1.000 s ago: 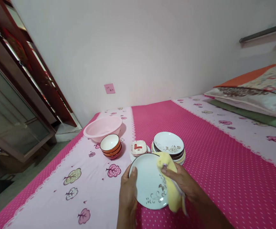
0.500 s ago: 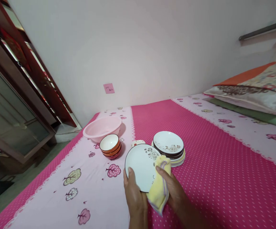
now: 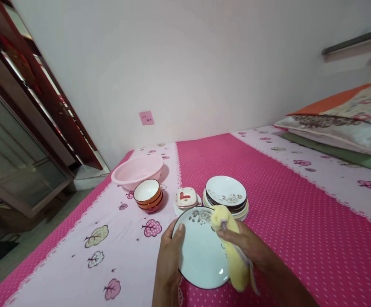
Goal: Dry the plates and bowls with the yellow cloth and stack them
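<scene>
A white plate (image 3: 201,251) with a dark rim and grey flowers is tilted up in front of me. My left hand (image 3: 169,249) grips its left edge, thumb on the face and fingers behind. On the right side, my right hand (image 3: 244,238) is closed round a yellow cloth (image 3: 236,264) with a purple edge, which lies against the plate's right rim. Just beyond the plate are small square dishes (image 3: 186,197) with a red mark. To their right stands a stack of plates (image 3: 226,192), the top one flowered and dark-rimmed.
Orange bowls (image 3: 148,196) are stacked at the left, in front of a pink basin (image 3: 137,170). Everything stands on a pink patterned bedspread (image 3: 287,213). Pillows (image 3: 342,128) lie at the far right. A white wall (image 3: 204,72) closes off the back.
The plate has come down and nearer to me, uncovering the small square dishes behind it. Both hands moved with it, and the cloth has shifted right along its right rim.
</scene>
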A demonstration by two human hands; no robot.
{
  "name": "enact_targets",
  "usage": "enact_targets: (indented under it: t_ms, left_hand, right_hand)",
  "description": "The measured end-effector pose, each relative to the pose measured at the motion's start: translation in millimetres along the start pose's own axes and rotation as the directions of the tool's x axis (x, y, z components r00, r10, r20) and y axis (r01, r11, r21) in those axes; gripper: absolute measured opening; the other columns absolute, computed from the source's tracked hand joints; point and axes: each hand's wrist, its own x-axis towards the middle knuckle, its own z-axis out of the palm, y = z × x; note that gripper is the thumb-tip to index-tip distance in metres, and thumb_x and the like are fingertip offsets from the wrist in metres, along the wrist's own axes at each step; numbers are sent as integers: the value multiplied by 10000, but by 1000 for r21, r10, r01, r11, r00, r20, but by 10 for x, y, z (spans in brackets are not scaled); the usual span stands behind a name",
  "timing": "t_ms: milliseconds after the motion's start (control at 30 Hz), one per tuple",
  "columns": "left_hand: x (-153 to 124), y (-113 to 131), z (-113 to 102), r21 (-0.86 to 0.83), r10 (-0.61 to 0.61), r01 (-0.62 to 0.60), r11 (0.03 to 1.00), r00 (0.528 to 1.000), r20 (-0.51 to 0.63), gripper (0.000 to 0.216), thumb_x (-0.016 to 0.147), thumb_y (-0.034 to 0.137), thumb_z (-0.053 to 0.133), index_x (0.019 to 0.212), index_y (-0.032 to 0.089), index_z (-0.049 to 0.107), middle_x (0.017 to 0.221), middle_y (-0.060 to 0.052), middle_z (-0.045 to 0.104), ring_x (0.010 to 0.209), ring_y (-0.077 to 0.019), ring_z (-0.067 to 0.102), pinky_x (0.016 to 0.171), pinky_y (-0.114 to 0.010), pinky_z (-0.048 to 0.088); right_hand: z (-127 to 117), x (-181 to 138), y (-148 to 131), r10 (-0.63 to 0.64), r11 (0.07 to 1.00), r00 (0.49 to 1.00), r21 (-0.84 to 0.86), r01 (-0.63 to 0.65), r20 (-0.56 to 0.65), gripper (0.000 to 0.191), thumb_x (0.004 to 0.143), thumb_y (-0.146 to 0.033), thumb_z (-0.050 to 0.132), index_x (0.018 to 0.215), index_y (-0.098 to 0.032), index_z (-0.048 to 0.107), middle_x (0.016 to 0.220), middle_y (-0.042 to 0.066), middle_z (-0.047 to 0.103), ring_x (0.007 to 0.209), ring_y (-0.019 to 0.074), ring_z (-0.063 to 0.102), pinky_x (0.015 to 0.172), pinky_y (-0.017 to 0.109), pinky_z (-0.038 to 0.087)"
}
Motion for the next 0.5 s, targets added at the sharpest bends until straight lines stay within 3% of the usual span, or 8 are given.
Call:
enact_targets:
  t_ms: [100,267,400,500]
  left_hand:
    - [4,-21,63,-80,43,-44,996,999,-5,625,794,390,855,1344,167,657,1133,-155,809,1035,-301,776,952,-410,611]
    - [26,-95,162,-188,81,-135,973,959,-272,504,895,260,744,1374,173,617,1093,-136,816,1001,-262,786,947,-398,620]
    - [-18,-165,285,-234,82,-192,953,909,-408,522,949,343,671,1433,180,561,1153,-144,798,966,-283,790,876,-419,649]
    - [-63,-211,383,-237,46,-171,956,888,-458,548,971,405,626,1469,203,521,1129,-141,799,901,-297,795,819,-452,662]
  right_hand:
    - [45,46,45,22,995,995,98,-13,-94,655,695,-436,914,1245,-176,671,1066,111,807,897,320,777,764,386,605]
    - [254,135,254,32,971,973,237,24,-229,773,700,-502,894,1340,-198,585,1105,113,803,1007,356,764,909,482,588]
    - [507,173,488,73,944,954,330,28,-290,870,712,-607,828,1411,-195,512,1129,130,796,1093,382,739,948,522,578]
    - [555,185,553,116,943,949,331,-13,-292,920,699,-620,800,1433,-168,480,1105,145,796,1107,386,732,950,514,577]
